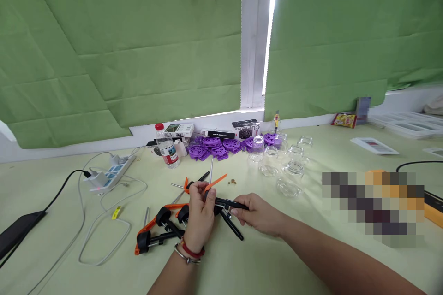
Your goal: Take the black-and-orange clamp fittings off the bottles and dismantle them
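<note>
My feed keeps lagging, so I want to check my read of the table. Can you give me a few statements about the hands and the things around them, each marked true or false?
1. The left hand and the right hand both grip one clamp. True.
2. The water bottle has a blue cap. False: the cap is red.
3. Empty glass jars stand beyond the right hand and to its right. True.
4. The purple parts are piled in the left hand. False: they lie at the far side of the table, near the wall.
5. Spare clamps lie on the table left of the left hand. True.
</note>
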`<state>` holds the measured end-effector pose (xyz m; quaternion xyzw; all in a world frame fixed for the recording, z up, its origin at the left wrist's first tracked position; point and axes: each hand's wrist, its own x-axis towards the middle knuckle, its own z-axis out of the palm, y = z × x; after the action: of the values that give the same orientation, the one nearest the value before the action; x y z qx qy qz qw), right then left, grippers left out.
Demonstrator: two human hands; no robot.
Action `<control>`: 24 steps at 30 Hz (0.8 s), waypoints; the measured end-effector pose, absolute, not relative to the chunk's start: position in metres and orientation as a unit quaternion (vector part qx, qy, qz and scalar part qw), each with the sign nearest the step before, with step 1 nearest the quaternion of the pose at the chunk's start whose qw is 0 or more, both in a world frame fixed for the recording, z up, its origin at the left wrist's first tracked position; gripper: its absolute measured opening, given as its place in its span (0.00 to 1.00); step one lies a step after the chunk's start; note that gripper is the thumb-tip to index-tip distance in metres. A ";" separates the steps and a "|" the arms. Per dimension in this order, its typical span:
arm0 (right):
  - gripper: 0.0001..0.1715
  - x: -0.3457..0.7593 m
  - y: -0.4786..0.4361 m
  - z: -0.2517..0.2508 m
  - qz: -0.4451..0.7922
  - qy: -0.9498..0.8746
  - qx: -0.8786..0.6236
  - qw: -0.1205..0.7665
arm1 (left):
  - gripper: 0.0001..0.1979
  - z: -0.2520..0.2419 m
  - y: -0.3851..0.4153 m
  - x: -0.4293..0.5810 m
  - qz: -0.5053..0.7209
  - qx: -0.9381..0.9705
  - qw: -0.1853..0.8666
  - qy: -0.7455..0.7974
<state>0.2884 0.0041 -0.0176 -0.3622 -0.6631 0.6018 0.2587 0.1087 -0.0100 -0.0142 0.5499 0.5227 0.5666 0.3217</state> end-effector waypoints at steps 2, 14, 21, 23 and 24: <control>0.20 0.288 -0.001 -0.019 0.627 -0.630 -0.364 0.278 | 0.16 -0.016 -0.013 0.112 0.579 0.579 0.309 0.484; 0.27 0.287 -0.016 -0.021 0.808 -0.471 -0.210 0.284 | 0.37 -0.009 -0.021 0.119 0.528 0.701 0.151 0.454; 0.21 0.286 -0.006 -0.026 0.747 -0.439 -0.339 0.368 | 0.22 -0.005 0.002 0.132 0.466 0.680 0.101 0.556; 0.17 0.286 -0.004 -0.028 0.725 -0.447 -0.358 0.382 | 0.20 0.000 0.009 0.133 0.444 0.692 0.085 0.563; 0.16 0.287 -0.003 -0.028 0.720 -0.450 -0.363 0.383 | 0.20 0.002 0.011 0.133 0.430 0.701 0.085 0.563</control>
<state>0.2867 -0.0027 -0.0283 -0.3633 -0.4501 0.7200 0.3834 0.1329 0.0107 0.0018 0.7009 0.5628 0.4299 0.0854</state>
